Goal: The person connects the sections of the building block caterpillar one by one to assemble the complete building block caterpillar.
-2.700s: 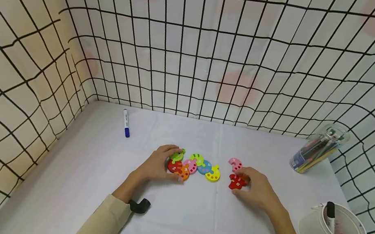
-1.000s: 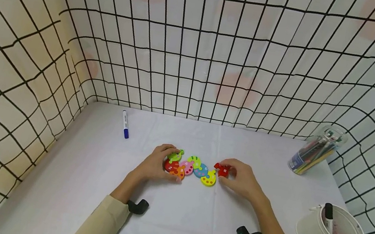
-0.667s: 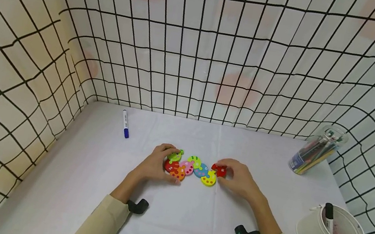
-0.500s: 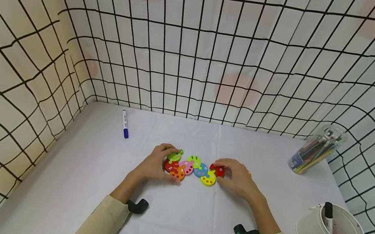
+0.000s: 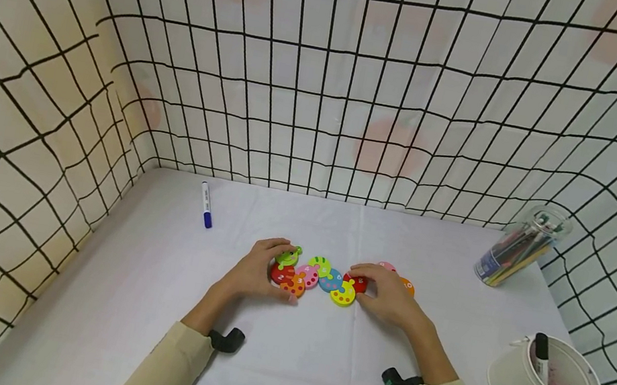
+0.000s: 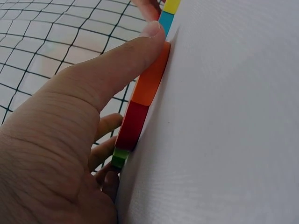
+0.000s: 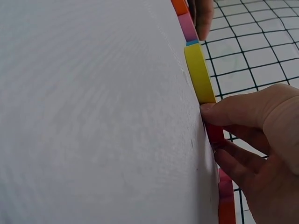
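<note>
A row of colourful numbered caterpillar puzzle pieces lies on the white cloth, running from a green head piece (image 5: 288, 256) through red (image 5: 280, 274), orange (image 5: 293, 285), pink (image 5: 307, 277), light green and blue (image 5: 330, 280) to yellow (image 5: 343, 294). My left hand (image 5: 252, 270) curls round the head end, fingers by the green head and thumb (image 6: 153, 35) on the orange piece's side. My right hand (image 5: 394, 295) pinches a red puzzle piece (image 5: 356, 282) right at the yellow piece's edge. My fingers partly hide that piece.
Beyond my right hand lie a pink piece (image 5: 386, 266) and an orange piece (image 5: 407, 285). A blue-capped marker (image 5: 207, 205) lies at the back left. A jar of pencils (image 5: 521, 249) leans at the back right, with a white bucket (image 5: 515, 384) in front. Black grid netting surrounds the table.
My right hand has carried the red piece leftward from beside the loose pink piece to the yellow end of the row, turning it on the way. My left hand has stayed nearly still.
</note>
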A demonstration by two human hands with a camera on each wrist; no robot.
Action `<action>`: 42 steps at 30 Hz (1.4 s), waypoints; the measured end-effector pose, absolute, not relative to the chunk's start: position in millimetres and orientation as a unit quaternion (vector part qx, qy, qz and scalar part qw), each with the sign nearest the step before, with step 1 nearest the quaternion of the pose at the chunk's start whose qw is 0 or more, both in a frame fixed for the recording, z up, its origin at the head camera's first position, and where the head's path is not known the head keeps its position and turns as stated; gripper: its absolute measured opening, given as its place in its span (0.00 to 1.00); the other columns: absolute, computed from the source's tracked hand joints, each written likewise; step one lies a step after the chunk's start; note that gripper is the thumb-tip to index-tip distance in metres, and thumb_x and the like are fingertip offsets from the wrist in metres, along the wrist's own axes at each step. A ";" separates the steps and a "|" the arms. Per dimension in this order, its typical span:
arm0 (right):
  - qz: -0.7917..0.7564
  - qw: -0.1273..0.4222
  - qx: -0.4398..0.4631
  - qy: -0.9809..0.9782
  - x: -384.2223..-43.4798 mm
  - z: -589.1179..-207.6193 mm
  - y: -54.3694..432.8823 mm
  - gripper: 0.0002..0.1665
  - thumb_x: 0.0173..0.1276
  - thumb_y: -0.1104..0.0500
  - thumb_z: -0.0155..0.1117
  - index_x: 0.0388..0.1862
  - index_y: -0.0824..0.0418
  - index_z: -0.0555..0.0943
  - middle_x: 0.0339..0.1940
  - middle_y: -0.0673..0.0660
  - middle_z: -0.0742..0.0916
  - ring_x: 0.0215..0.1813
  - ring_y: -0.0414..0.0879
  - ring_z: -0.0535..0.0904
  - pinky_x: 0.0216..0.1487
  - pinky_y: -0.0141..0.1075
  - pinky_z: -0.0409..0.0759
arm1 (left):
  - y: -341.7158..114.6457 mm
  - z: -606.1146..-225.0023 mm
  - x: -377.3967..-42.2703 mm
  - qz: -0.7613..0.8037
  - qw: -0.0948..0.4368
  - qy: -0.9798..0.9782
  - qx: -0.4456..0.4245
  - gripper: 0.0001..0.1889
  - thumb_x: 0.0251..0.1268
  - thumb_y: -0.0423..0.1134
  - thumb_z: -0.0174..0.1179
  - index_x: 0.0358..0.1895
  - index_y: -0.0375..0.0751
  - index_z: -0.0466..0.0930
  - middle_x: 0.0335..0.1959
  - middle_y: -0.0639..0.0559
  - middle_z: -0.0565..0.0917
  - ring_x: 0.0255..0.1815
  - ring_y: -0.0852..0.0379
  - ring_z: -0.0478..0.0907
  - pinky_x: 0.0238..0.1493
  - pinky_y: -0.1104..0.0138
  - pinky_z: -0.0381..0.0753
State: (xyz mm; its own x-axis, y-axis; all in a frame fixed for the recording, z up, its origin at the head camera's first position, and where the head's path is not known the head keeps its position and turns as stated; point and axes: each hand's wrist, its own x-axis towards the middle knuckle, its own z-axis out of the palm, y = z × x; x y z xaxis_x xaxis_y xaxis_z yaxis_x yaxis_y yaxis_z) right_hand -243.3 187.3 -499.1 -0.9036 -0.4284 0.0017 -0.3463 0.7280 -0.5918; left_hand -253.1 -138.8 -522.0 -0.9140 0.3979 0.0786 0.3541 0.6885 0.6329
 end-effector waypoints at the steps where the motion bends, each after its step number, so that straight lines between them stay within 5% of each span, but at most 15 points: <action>1: -0.306 0.068 -0.208 0.926 -243.2 -498.9 187.1 0.24 0.68 0.64 0.71 0.63 0.51 0.84 0.68 0.52 0.83 0.74 0.56 0.74 0.73 0.55 0.74 | -138.8 -521.8 -252.9 0.336 0.032 0.919 0.205 0.53 0.37 0.63 0.82 0.74 0.54 0.72 0.78 0.50 0.66 0.80 0.45 0.59 0.74 0.43 0.69; 11: -0.322 0.069 -0.170 0.929 -242.7 -497.0 192.2 0.27 0.66 0.61 0.72 0.64 0.50 0.81 0.71 0.52 0.81 0.70 0.57 0.77 0.69 0.57 0.78 | -137.1 -521.9 -252.5 0.335 0.024 0.921 0.196 0.54 0.35 0.65 0.83 0.73 0.54 0.73 0.75 0.49 0.68 0.77 0.46 0.63 0.75 0.46 0.70; 19: -0.346 0.016 -0.148 0.926 -243.3 -494.4 209.5 0.25 0.67 0.63 0.71 0.64 0.55 0.81 0.63 0.58 0.84 0.61 0.57 0.79 0.64 0.55 0.81 | -135.8 -522.4 -252.2 0.334 0.019 0.926 0.177 0.55 0.33 0.66 0.83 0.72 0.53 0.73 0.74 0.47 0.69 0.74 0.46 0.66 0.72 0.47 0.73; 30: -0.328 -0.003 -0.093 0.940 -246.8 -496.2 227.9 0.25 0.70 0.58 0.70 0.65 0.58 0.79 0.68 0.64 0.80 0.70 0.65 0.75 0.66 0.59 0.78 | -137.0 -523.1 -253.7 0.330 0.016 0.929 0.165 0.57 0.33 0.66 0.82 0.74 0.52 0.71 0.72 0.46 0.69 0.71 0.46 0.68 0.70 0.47 0.76; 42: -0.323 0.041 -0.088 0.941 -254.0 -503.8 232.3 0.31 0.70 0.58 0.69 0.71 0.59 0.75 0.74 0.66 0.75 0.75 0.66 0.68 0.75 0.63 0.67 | -136.7 -521.3 -252.5 0.330 0.012 0.931 0.159 0.59 0.33 0.67 0.82 0.75 0.49 0.70 0.73 0.44 0.69 0.72 0.44 0.68 0.71 0.46 0.75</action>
